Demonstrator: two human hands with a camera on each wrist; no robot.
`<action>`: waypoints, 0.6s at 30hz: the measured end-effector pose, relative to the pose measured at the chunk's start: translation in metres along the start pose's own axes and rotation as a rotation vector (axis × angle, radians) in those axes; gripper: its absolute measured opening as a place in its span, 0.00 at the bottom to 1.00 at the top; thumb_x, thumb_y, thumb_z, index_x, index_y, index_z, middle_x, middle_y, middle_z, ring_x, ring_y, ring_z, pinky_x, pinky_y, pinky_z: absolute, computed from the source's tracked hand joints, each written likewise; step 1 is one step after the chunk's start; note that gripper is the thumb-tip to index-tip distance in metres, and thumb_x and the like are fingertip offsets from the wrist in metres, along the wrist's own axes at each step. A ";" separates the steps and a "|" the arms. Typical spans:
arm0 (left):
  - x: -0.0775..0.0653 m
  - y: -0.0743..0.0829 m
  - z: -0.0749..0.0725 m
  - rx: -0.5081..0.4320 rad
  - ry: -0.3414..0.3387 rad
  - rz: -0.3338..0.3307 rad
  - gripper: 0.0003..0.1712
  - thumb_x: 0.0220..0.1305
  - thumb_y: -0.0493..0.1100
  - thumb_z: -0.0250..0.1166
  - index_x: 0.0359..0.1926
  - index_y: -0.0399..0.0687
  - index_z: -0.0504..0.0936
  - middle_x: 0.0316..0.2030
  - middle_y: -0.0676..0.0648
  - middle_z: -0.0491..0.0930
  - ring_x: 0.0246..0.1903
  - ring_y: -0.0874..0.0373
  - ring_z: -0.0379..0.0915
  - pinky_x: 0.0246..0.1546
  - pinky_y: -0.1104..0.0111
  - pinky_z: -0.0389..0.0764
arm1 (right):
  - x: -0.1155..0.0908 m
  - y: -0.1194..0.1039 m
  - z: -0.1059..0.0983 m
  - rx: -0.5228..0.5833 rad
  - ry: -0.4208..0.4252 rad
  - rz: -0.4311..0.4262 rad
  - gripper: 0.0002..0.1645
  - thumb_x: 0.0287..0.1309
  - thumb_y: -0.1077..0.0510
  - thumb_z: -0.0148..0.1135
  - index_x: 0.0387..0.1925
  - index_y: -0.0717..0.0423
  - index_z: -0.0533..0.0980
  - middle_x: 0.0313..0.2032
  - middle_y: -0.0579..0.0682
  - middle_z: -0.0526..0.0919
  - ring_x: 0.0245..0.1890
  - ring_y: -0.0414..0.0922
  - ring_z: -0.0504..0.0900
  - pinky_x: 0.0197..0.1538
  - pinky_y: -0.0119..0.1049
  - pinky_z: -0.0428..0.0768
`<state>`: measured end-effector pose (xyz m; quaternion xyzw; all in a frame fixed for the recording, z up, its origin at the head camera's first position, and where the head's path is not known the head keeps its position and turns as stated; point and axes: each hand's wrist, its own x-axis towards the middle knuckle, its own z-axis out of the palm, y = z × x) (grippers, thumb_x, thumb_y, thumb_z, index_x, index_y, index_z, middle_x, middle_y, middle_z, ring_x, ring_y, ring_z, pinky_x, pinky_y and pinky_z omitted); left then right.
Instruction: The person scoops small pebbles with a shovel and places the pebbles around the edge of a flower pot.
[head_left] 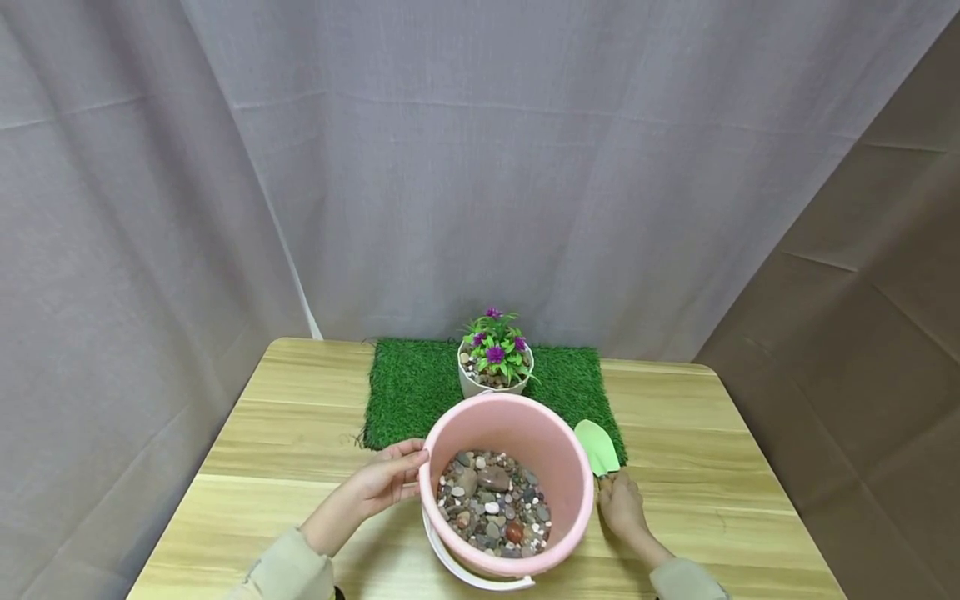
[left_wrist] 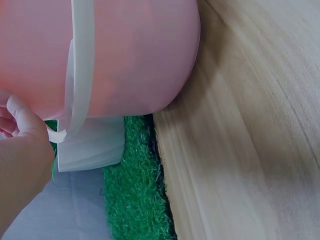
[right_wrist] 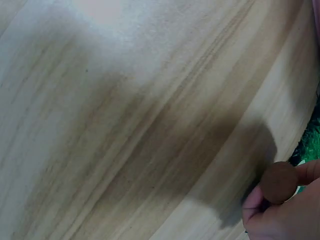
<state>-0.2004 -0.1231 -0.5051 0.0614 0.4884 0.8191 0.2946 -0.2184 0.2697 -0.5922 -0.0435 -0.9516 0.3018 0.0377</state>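
Observation:
A pink bucket (head_left: 506,568) with a white handle (head_left: 480,577) stands at the front of the table. Pebbles (head_left: 495,504) of mixed sizes and colours cover its bottom. My left hand (head_left: 386,482) grips the bucket's left rim; in the left wrist view that hand (left_wrist: 22,135) is at the edge and its fingertips are partly cut off. To the right of the bucket, my right hand (head_left: 624,507) holds a small trowel with a light green blade (head_left: 597,447). The end of its brown handle (right_wrist: 279,183) shows between thumb and fingers in the right wrist view.
Behind the bucket, a white pot (head_left: 480,387) with a purple-flowered plant (head_left: 495,346) stands on a green artificial grass mat (head_left: 408,392). The wood-grain table (head_left: 300,442) ends at grey curtains (head_left: 480,208) at the back. A brown cloth (head_left: 847,350) hangs at right.

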 end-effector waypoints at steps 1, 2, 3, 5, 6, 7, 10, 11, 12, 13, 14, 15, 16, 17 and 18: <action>0.000 -0.001 0.000 -0.002 -0.004 0.007 0.06 0.69 0.39 0.53 0.42 0.55 0.74 0.38 0.55 0.81 0.37 0.65 0.79 0.40 0.76 0.85 | 0.000 0.001 0.001 -0.007 0.008 0.000 0.10 0.56 0.66 0.49 0.36 0.73 0.67 0.31 0.69 0.73 0.35 0.64 0.73 0.39 0.59 0.74; 0.001 -0.002 0.000 -0.008 -0.011 0.014 0.07 0.70 0.39 0.52 0.43 0.55 0.75 0.38 0.55 0.81 0.38 0.65 0.79 0.40 0.76 0.85 | 0.001 0.001 0.001 -0.018 0.012 -0.004 0.11 0.56 0.66 0.49 0.37 0.74 0.67 0.31 0.69 0.73 0.36 0.65 0.73 0.40 0.59 0.73; 0.001 -0.002 0.000 -0.017 -0.018 0.021 0.08 0.71 0.39 0.51 0.43 0.55 0.75 0.39 0.55 0.81 0.38 0.65 0.79 0.40 0.75 0.85 | 0.001 0.001 0.001 -0.029 0.015 -0.010 0.11 0.55 0.66 0.49 0.37 0.74 0.67 0.32 0.69 0.73 0.36 0.65 0.73 0.40 0.60 0.73; 0.001 -0.003 0.000 -0.046 -0.041 0.036 0.10 0.72 0.38 0.48 0.43 0.55 0.75 0.39 0.55 0.81 0.39 0.65 0.79 0.41 0.75 0.84 | 0.001 0.000 0.002 -0.059 0.008 -0.020 0.11 0.55 0.67 0.50 0.36 0.74 0.66 0.31 0.69 0.72 0.35 0.63 0.73 0.39 0.59 0.73; 0.001 -0.004 0.000 -0.068 -0.054 0.043 0.11 0.73 0.39 0.46 0.43 0.55 0.75 0.39 0.55 0.81 0.39 0.64 0.79 0.41 0.75 0.85 | 0.000 0.000 0.001 -0.075 0.002 -0.023 0.11 0.55 0.67 0.51 0.36 0.74 0.66 0.31 0.69 0.72 0.34 0.63 0.73 0.38 0.57 0.74; 0.000 -0.004 0.000 -0.094 -0.069 0.046 0.12 0.73 0.39 0.45 0.43 0.55 0.76 0.39 0.55 0.81 0.39 0.64 0.79 0.41 0.75 0.85 | 0.000 0.000 0.001 -0.094 -0.004 -0.027 0.10 0.55 0.67 0.51 0.36 0.73 0.66 0.30 0.69 0.71 0.33 0.61 0.73 0.36 0.56 0.75; 0.000 -0.005 0.001 -0.166 -0.110 0.053 0.14 0.75 0.42 0.42 0.43 0.55 0.76 0.40 0.55 0.81 0.38 0.64 0.80 0.40 0.76 0.84 | 0.001 -0.002 -0.002 -0.142 -0.013 -0.045 0.10 0.55 0.66 0.53 0.34 0.73 0.65 0.28 0.68 0.71 0.27 0.59 0.74 0.28 0.53 0.77; 0.000 -0.006 0.001 -0.184 -0.115 0.052 0.15 0.75 0.44 0.41 0.43 0.55 0.76 0.40 0.55 0.81 0.39 0.63 0.80 0.40 0.76 0.84 | 0.002 -0.002 -0.003 -0.152 -0.017 -0.050 0.10 0.55 0.66 0.53 0.33 0.73 0.66 0.28 0.68 0.71 0.26 0.59 0.75 0.26 0.52 0.77; -0.001 -0.006 0.001 -0.193 -0.112 0.050 0.15 0.75 0.45 0.41 0.43 0.56 0.75 0.41 0.55 0.81 0.39 0.63 0.80 0.39 0.77 0.84 | 0.003 -0.002 -0.005 -0.161 -0.019 -0.055 0.09 0.56 0.65 0.53 0.32 0.72 0.66 0.27 0.67 0.71 0.25 0.58 0.75 0.24 0.51 0.77; -0.001 -0.006 0.001 -0.193 -0.105 0.046 0.14 0.75 0.46 0.41 0.43 0.56 0.75 0.41 0.55 0.81 0.39 0.63 0.80 0.41 0.76 0.84 | 0.003 -0.002 -0.006 -0.166 -0.031 -0.059 0.10 0.58 0.64 0.52 0.32 0.71 0.66 0.26 0.66 0.71 0.25 0.57 0.75 0.23 0.50 0.76; -0.001 -0.007 0.001 -0.185 -0.090 0.038 0.14 0.75 0.46 0.41 0.43 0.56 0.75 0.42 0.55 0.80 0.39 0.63 0.80 0.41 0.76 0.84 | 0.004 -0.002 -0.009 -0.171 -0.045 -0.065 0.10 0.58 0.64 0.52 0.31 0.71 0.66 0.26 0.65 0.71 0.24 0.56 0.75 0.23 0.49 0.76; -0.001 -0.008 0.001 -0.169 -0.069 0.029 0.14 0.75 0.47 0.42 0.43 0.56 0.75 0.42 0.55 0.80 0.40 0.63 0.80 0.42 0.75 0.84 | 0.005 -0.001 -0.011 -0.174 -0.062 -0.068 0.10 0.59 0.63 0.52 0.30 0.70 0.66 0.25 0.64 0.71 0.24 0.55 0.75 0.23 0.48 0.76; -0.001 -0.008 0.001 -0.147 -0.041 0.019 0.13 0.75 0.48 0.43 0.42 0.55 0.75 0.42 0.55 0.80 0.40 0.63 0.80 0.43 0.75 0.84 | 0.005 0.000 -0.013 -0.175 -0.076 -0.072 0.10 0.60 0.62 0.52 0.31 0.69 0.67 0.25 0.63 0.72 0.25 0.53 0.74 0.24 0.47 0.76; -0.002 -0.009 0.000 -0.121 -0.012 0.005 0.13 0.74 0.48 0.44 0.42 0.55 0.76 0.41 0.55 0.80 0.40 0.63 0.80 0.43 0.75 0.84 | 0.006 0.001 -0.016 -0.175 -0.090 -0.079 0.10 0.60 0.61 0.52 0.31 0.68 0.68 0.26 0.61 0.73 0.25 0.52 0.74 0.25 0.46 0.76; -0.002 -0.011 -0.002 -0.091 0.020 -0.006 0.13 0.74 0.48 0.45 0.42 0.55 0.76 0.40 0.54 0.81 0.39 0.63 0.80 0.43 0.74 0.84 | 0.006 0.002 -0.019 -0.180 -0.100 -0.085 0.11 0.61 0.60 0.53 0.31 0.68 0.69 0.26 0.60 0.74 0.26 0.51 0.75 0.25 0.46 0.77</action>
